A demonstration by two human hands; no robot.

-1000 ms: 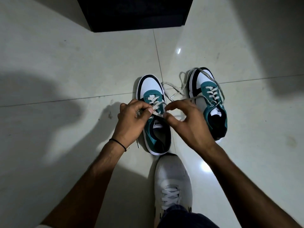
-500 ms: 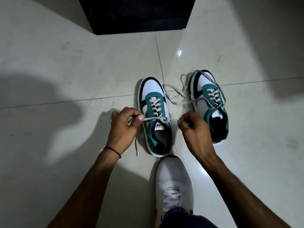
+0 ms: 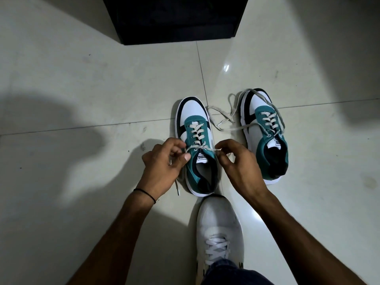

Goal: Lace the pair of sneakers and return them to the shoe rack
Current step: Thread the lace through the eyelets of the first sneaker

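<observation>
Two teal, white and black sneakers stand side by side on the tiled floor, toes pointing away from me. The left sneaker [image 3: 195, 140] has a grey lace [image 3: 196, 132] crossed up its eyelets. My left hand [image 3: 164, 165] pinches the lace's left end beside the tongue, and my right hand [image 3: 236, 163] pinches the right end. The lace is stretched across the top eyelets between them. The right sneaker [image 3: 265, 132] is laced, with its loose lace ends [image 3: 224, 116] trailing on the floor between the shoes.
A black shoe rack [image 3: 176, 19] stands on the floor straight ahead of the sneakers. My own white shoe [image 3: 220, 229] is planted just behind the left sneaker. Glossy floor tiles [image 3: 82, 89] spread all around, partly in shadow.
Both hands pulled the lace ends apart sideways and tightened them across the left sneaker, then drew back in towards its tongue. The right sneaker has not moved.
</observation>
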